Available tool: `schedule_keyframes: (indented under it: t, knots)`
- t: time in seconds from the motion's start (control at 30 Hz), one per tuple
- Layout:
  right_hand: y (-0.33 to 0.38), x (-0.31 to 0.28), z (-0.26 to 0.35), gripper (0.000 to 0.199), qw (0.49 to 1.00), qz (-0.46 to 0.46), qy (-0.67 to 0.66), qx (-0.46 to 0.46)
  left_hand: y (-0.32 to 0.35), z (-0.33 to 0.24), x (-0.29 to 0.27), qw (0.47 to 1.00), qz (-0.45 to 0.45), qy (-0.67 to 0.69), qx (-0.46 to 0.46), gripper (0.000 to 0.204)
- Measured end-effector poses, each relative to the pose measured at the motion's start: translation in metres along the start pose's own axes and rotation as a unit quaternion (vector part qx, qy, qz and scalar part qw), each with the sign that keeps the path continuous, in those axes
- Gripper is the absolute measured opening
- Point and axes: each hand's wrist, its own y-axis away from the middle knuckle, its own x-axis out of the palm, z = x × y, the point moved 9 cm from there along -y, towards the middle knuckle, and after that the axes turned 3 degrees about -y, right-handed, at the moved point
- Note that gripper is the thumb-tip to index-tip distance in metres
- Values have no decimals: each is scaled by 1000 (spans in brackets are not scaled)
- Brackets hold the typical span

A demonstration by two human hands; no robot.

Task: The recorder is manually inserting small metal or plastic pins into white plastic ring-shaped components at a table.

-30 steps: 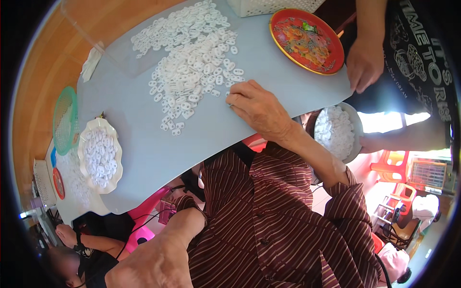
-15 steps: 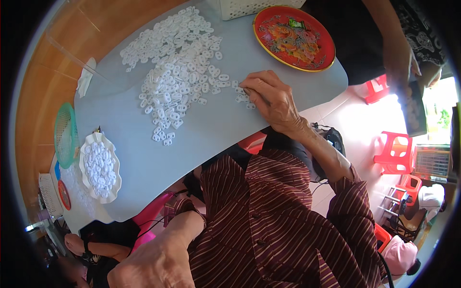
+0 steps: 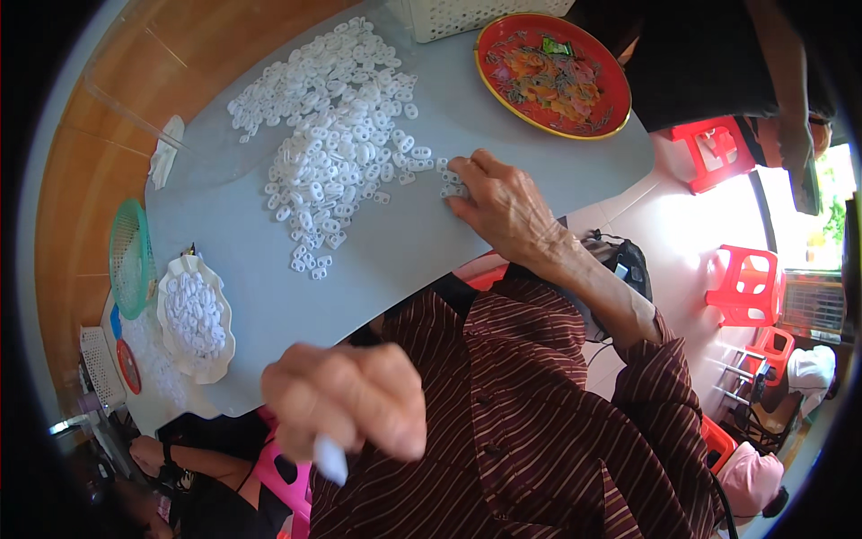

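Note:
A big heap of small white plastic rings lies spread over the grey table. My right hand rests flat on the table at the heap's right edge, its fingertips on a few white rings. Close to the camera, my left hand is raised in front of my striped shirt, fingers closed on a small white piece that sticks out below them.
A white scalloped dish full of white pieces sits at the table's left end, beside a green mesh basket. A red plate and a white basket stand at the far side. Another person's hand and red stools are to the right.
My left hand has risen from low by my lap to in front of my chest, with the white piece showing. My right hand has stayed at the heap's edge. The other person moved right.

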Motion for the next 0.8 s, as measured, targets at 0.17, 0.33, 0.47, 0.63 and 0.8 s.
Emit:
schedule_keyframes:
  t: [0.17,0.33,0.47,0.63,0.8]
  knots:
    - [-22,16,-7,32,999,-31,-3,26,13,36,-28,993,-78,-72,-53,24]
    - [-22,3,-14,18,961,-99,-244,81,21,50,-66,954,-201,-160,-153,26]
    - [-8,5,-17,21,983,-64,-165,48,27,66,-95,913,-276,-198,-226,27]
    - [-4,13,-17,20,925,-9,-360,123,13,82,-96,858,-204,-368,-294,26]
    - [-2,22,-16,22,851,45,-503,142,-2,88,-96,806,-156,-489,-295,24]
